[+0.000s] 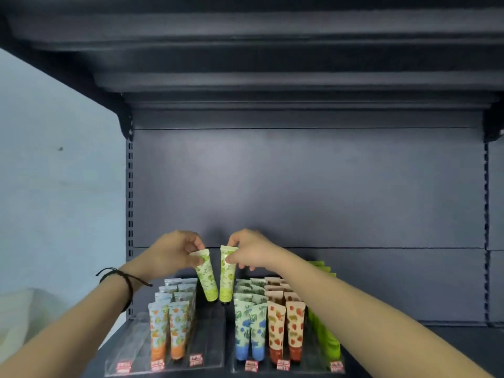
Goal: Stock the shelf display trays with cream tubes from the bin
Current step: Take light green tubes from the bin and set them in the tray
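1. Cream tubes, both green, point cap-down at the back of the left display tray [210, 339]: left tube [207, 279], right tube [228, 276].
2. Left hand [171, 252] pinches the left tube's crimped top.
3. Right hand [252, 252] pinches the right tube's top.

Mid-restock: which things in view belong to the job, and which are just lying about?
Job: left hand, right hand, left green-leaf tube, right green-leaf tube, left display tray with its empty lane.
Lying about: orange tubes, blue tubes, strawberry tubes, price tags, wrist cord.

Bare forearms, no sleeves; black cord bracelet [124, 279] on left wrist, loose ends trailing.
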Action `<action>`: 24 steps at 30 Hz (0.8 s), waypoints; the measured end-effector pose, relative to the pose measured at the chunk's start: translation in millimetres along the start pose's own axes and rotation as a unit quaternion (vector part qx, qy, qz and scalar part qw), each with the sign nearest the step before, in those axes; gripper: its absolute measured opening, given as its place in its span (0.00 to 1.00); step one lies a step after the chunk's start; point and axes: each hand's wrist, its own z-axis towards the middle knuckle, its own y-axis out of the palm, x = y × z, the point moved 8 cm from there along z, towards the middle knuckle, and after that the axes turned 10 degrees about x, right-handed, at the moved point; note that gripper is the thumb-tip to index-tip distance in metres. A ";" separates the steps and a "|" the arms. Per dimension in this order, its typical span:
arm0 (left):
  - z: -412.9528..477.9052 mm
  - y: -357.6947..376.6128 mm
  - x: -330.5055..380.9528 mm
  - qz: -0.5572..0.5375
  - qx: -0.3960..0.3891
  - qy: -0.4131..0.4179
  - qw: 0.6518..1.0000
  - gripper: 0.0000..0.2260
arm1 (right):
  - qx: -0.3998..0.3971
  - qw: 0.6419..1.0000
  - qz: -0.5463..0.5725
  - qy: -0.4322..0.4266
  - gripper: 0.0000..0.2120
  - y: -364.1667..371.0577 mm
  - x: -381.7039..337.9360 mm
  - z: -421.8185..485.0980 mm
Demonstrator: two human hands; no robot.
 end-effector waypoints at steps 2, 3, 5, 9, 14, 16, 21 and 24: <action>15.7 11.4 -6.3 0.045 -0.004 0.009 0.999 0.06 | -0.009 1.000 -0.013 -0.005 0.11 10.3 3.5 17.3; 22.5 16.0 -10.0 0.062 -0.006 0.008 0.998 0.05 | -0.012 1.000 -0.018 -0.005 0.10 15.0 5.5 24.9; 33.3 24.4 -18.3 0.084 -0.010 0.000 0.996 0.05 | -0.015 0.999 -0.035 -0.002 0.10 24.7 10.8 40.0; 44.2 46.1 -33.7 0.127 -0.041 0.008 0.991 0.07 | -0.042 0.995 -0.090 -0.009 0.11 48.3 17.9 63.0; 52.5 71.1 -52.0 0.146 -0.061 0.020 0.987 0.07 | -0.076 0.983 -0.161 -0.041 0.10 71.1 18.6 76.5; 54.8 77.4 -57.8 0.169 -0.065 0.024 0.983 0.08 | -0.078 0.978 -0.184 -0.053 0.09 77.1 19.8 81.2; 60.5 81.1 -67.4 0.203 -0.056 0.012 0.977 0.08 | -0.064 0.980 -0.184 -0.051 0.06 77.5 23.1 88.9; 62.3 78.6 -73.0 0.211 -0.066 0.001 0.975 0.08 | -0.052 0.982 -0.175 -0.050 0.11 73.1 21.4 90.8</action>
